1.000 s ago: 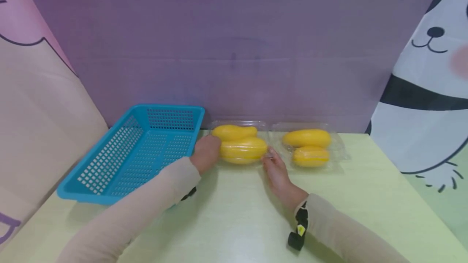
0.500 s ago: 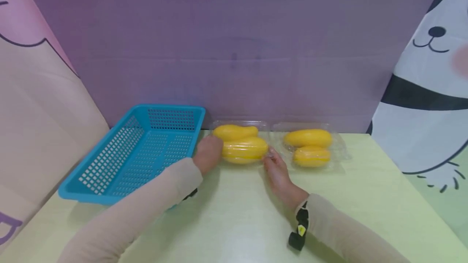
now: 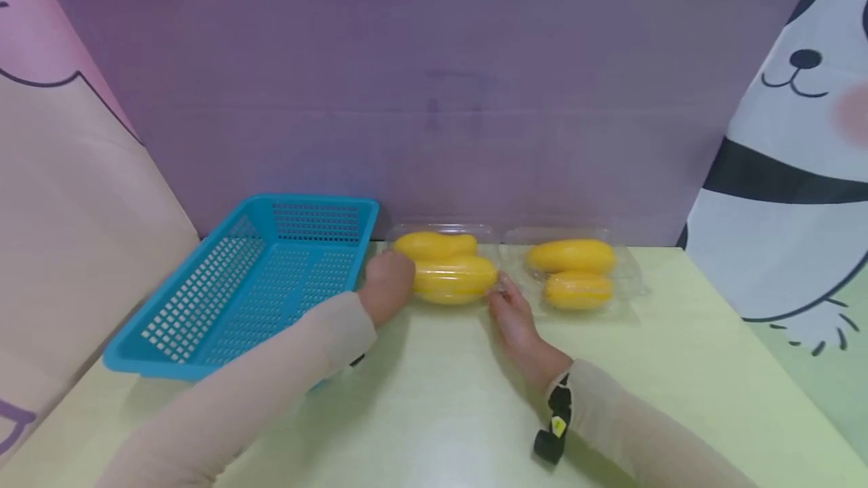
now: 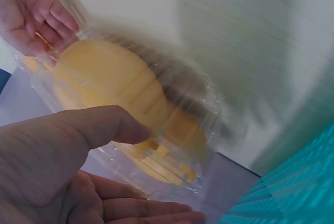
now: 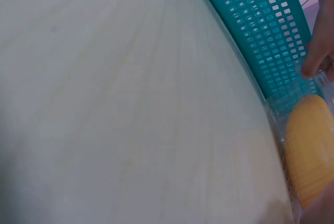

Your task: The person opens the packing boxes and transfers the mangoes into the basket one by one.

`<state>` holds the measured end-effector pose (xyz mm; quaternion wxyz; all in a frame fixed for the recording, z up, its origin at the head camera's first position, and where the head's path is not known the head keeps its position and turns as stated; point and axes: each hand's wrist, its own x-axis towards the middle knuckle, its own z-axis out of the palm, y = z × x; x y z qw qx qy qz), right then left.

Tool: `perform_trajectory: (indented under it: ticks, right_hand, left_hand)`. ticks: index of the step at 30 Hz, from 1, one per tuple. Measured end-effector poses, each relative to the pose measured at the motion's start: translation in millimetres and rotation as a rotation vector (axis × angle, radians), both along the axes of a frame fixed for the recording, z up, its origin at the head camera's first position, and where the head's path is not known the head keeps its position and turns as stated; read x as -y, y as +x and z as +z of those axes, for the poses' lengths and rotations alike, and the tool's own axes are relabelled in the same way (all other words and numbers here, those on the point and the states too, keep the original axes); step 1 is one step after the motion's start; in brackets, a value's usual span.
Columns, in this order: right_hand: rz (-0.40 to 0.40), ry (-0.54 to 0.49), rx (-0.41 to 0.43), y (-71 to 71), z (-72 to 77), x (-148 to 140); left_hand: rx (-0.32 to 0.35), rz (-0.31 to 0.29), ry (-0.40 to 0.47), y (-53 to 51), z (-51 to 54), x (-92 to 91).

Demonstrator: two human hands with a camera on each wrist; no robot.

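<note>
A clear plastic box (image 3: 444,229) with two smooth yellow oblong fruits (image 3: 456,279) sits near the back wall. At its left end my left hand (image 3: 386,288) grips it; the left wrist view has the thumb over the lid and the other fingers below, partly hidden. My right hand (image 3: 521,333) holds the right end by the fingertips. A second clear box (image 3: 631,285), also with two yellow fruits (image 3: 571,256), stands to the right. In the right wrist view, the left hand (image 5: 323,36) reaches the box's far end.
A blue perforated plastic basket (image 3: 122,356) stands at the left, close beside my left hand and forearm. Behind the boxes rises a purple backdrop (image 3: 434,96). The pale table (image 3: 441,413) runs toward me, and printed panels flank both sides.
My left hand has shifted very slightly right along the box end. The right hand, the boxes and the basket stay put, apart from a slight sway of the view.
</note>
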<state>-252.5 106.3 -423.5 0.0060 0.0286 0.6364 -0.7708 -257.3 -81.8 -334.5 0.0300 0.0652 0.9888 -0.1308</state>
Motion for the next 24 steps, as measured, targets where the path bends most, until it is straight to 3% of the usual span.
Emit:
perform_trajectory:
  ticks: [8, 17, 24]
  right_hand:
    - [0.003, -0.007, 0.005, 0.0, 1.4, -0.2]
    - [-0.004, -0.017, 0.015, -1.8, -0.7, -0.5]
    - [-0.003, -0.026, 0.014, -1.6, -0.2, -1.0]
  left_hand:
    - [-0.07, -0.142, -0.04, 4.5, 0.1, -20.5]
    - [-0.059, -0.154, 0.004, 1.2, -0.5, -40.7]
    - [-0.063, -0.228, 0.027, -0.1, -0.8, -51.4]
